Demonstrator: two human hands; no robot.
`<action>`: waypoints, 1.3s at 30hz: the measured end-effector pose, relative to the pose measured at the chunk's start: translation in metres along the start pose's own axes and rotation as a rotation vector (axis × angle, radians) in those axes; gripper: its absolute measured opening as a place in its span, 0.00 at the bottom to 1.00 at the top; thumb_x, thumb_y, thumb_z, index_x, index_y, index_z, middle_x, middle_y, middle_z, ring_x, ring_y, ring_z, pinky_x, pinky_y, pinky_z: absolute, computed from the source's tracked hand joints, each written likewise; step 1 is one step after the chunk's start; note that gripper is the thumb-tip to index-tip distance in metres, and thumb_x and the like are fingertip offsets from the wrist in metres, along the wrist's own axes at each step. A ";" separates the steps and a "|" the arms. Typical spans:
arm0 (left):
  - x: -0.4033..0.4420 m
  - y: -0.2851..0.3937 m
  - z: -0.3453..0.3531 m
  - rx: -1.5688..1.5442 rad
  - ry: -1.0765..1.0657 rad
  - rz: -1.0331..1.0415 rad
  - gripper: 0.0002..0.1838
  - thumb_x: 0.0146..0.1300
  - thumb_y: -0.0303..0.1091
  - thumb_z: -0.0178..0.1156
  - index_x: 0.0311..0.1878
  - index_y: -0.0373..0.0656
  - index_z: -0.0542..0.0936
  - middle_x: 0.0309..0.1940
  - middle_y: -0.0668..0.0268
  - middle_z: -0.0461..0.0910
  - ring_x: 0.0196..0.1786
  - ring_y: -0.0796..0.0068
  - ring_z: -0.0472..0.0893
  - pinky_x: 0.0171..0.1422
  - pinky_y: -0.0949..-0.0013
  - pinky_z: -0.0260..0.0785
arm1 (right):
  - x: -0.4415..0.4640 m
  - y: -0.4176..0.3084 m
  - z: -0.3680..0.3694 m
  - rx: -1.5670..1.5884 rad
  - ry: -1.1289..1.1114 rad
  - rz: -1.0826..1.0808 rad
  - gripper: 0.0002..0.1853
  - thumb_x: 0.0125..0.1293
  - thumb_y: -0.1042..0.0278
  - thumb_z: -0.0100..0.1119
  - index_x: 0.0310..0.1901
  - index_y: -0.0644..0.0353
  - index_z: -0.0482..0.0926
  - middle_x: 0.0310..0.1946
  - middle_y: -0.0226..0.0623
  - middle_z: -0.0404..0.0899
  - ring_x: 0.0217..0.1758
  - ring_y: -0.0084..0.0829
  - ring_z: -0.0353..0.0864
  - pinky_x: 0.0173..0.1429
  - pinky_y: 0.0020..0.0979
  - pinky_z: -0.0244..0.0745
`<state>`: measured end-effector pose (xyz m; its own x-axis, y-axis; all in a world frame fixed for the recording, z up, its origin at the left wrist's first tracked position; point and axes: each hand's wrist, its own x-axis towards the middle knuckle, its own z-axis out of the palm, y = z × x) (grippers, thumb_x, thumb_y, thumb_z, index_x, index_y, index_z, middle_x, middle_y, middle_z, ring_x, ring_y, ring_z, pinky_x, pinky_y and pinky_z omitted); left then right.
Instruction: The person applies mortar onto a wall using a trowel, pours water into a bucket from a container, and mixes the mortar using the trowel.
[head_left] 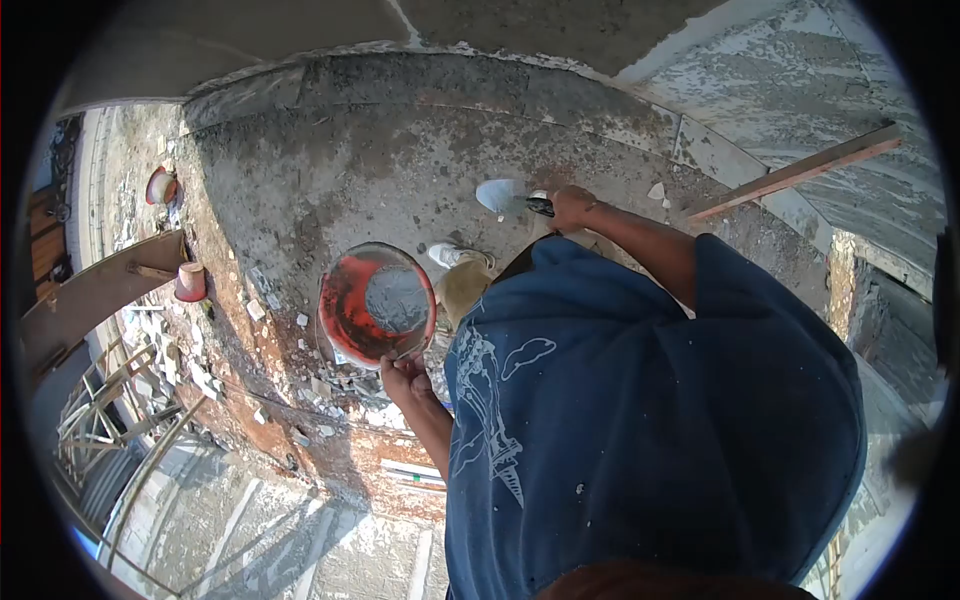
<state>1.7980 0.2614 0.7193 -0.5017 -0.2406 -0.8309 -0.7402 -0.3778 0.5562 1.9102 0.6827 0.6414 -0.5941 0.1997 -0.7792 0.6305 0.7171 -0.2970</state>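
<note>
The left hand (405,380) has its fingers clamped on the near rim of 1 red bucket (347,305), located left of the torso. Grey mix (398,298) lies inside. The right hand (573,208), farther and to the right, has its fingers closed around 1 dark-handled tool (540,206).

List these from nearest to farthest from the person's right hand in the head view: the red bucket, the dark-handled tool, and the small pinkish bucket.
From the right hand:
1. Dark-handled tool: in its grip.
2. Red bucket: left of picture centre, held by the left hand.
3. Small pinkish bucket: out toward the picture's left edge.
</note>
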 end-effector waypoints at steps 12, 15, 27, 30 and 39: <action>0.097 0.128 0.166 0.514 -0.309 0.001 0.08 0.58 0.23 0.58 0.42 0.38 0.75 0.31 0.65 0.76 0.29 0.74 0.78 0.38 0.66 0.83 | -0.089 -0.057 0.033 0.600 0.158 0.082 0.25 0.58 0.55 0.68 0.54 0.61 0.79 0.44 0.53 0.84 0.51 0.51 0.84 0.55 0.45 0.78; 0.103 0.106 0.228 0.546 -0.345 0.022 0.12 0.58 0.23 0.57 0.45 0.34 0.75 0.37 0.61 0.78 0.36 0.68 0.82 0.42 0.63 0.84 | -0.072 -0.040 0.036 0.738 0.240 0.002 0.25 0.63 0.51 0.65 0.56 0.58 0.79 0.39 0.51 0.84 0.44 0.49 0.86 0.48 0.43 0.78; 0.410 -0.175 0.411 0.671 -0.602 -0.086 0.26 0.60 0.24 0.56 0.63 0.29 0.69 0.54 0.51 0.77 0.54 0.55 0.82 0.57 0.53 0.82 | 0.325 0.316 0.187 1.242 0.758 0.889 0.22 0.70 0.51 0.59 0.58 0.56 0.73 0.30 0.36 0.82 0.26 0.27 0.82 0.25 0.31 0.77; 0.475 -0.226 0.427 0.647 -0.628 -0.114 0.24 0.60 0.23 0.57 0.61 0.32 0.71 0.52 0.55 0.78 0.52 0.58 0.82 0.54 0.57 0.83 | 0.402 0.374 0.254 1.149 0.839 1.061 0.20 0.72 0.51 0.57 0.56 0.56 0.74 0.30 0.35 0.82 0.22 0.27 0.79 0.22 0.32 0.73; 0.588 -0.272 0.414 0.777 -0.557 0.031 0.25 0.65 0.33 0.61 0.65 0.36 0.72 0.57 0.53 0.75 0.53 0.60 0.81 0.53 0.59 0.81 | 0.553 0.281 0.240 0.814 1.153 0.485 0.25 0.66 0.54 0.61 0.60 0.57 0.74 0.38 0.57 0.83 0.44 0.59 0.82 0.48 0.49 0.78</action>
<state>1.5195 0.5928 0.0843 -0.5189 0.2949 -0.8024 -0.7127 0.3690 0.5965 1.8788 0.8340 -0.0058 -0.0633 0.9864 -0.1516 0.7455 -0.0542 -0.6643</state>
